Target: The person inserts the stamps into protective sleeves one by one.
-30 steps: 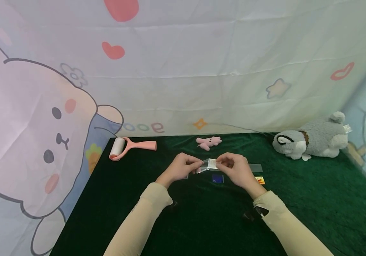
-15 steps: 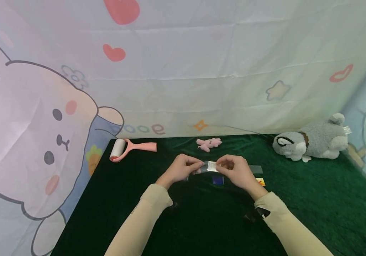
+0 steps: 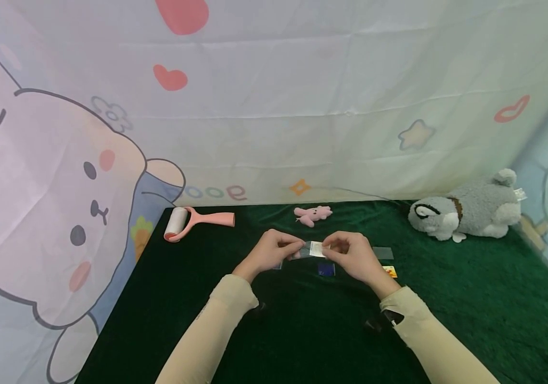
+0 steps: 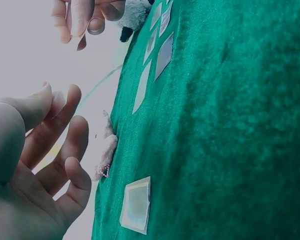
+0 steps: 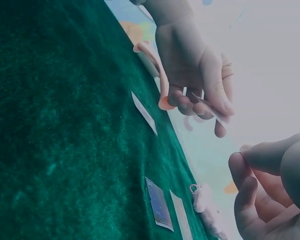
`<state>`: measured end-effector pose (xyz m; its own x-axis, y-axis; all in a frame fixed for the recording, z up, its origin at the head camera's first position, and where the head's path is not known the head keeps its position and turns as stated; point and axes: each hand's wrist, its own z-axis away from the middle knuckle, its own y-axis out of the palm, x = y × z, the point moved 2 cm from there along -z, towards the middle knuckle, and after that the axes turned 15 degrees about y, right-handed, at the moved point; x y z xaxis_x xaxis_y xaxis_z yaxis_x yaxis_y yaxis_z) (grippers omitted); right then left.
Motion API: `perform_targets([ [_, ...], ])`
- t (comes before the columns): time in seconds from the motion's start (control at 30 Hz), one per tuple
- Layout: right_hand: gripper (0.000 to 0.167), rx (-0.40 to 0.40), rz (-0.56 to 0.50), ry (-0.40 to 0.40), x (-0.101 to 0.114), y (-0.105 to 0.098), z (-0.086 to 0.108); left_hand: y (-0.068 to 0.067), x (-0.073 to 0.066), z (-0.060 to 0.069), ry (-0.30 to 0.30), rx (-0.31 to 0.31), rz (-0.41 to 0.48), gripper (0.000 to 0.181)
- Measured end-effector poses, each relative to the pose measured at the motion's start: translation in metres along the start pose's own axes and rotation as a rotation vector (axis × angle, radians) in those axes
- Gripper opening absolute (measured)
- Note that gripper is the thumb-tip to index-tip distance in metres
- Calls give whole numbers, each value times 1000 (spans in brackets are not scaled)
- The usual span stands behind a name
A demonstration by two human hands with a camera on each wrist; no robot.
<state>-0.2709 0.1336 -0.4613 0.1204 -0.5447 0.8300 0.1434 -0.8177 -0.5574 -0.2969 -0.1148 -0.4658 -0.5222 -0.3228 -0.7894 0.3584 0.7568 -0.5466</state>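
Note:
Over the middle of the cloth, my left hand (image 3: 274, 250) pinches a small clear plastic sleeve (image 3: 303, 250) between thumb and fingers. My right hand (image 3: 353, 256) pinches the right end of a small white paper piece (image 3: 316, 249), whose left edge meets the sleeve; whether it sits inside cannot be told. Below them lies a blue stamp-like piece (image 3: 326, 269) with perforated edges. A yellow picture piece (image 3: 389, 271) and a clear strip (image 3: 383, 253) lie partly behind my right hand. A pale-bordered square (image 4: 136, 206) rests below my left hand in the left wrist view.
Green velvet cloth (image 3: 303, 330) covers the table. At the back left lies a pink-handled lint roller (image 3: 211, 218). A small pink plush (image 3: 313, 214) lies behind the hands, and a grey plush animal (image 3: 475, 210) at the back right. A printed curtain (image 3: 274, 106) hangs behind.
Both hands stay nearly in place. The sleeve and white paper have tilted flatter and shifted very slightly left. Nothing has been let go.

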Motion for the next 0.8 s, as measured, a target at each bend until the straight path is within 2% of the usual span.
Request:
perform_targets([
  [0.2,12,11,3,12,-1,-1,-1,-2,-2,1,13,-16,-22,23],
  [0.5,12,24,2,15,-1,0,0,-1,-6,2,-1,-10,-42,24],
  [0.8,13,46,5,20,0,-1,0,-2,-3,2,9,-27,-25,24],
])
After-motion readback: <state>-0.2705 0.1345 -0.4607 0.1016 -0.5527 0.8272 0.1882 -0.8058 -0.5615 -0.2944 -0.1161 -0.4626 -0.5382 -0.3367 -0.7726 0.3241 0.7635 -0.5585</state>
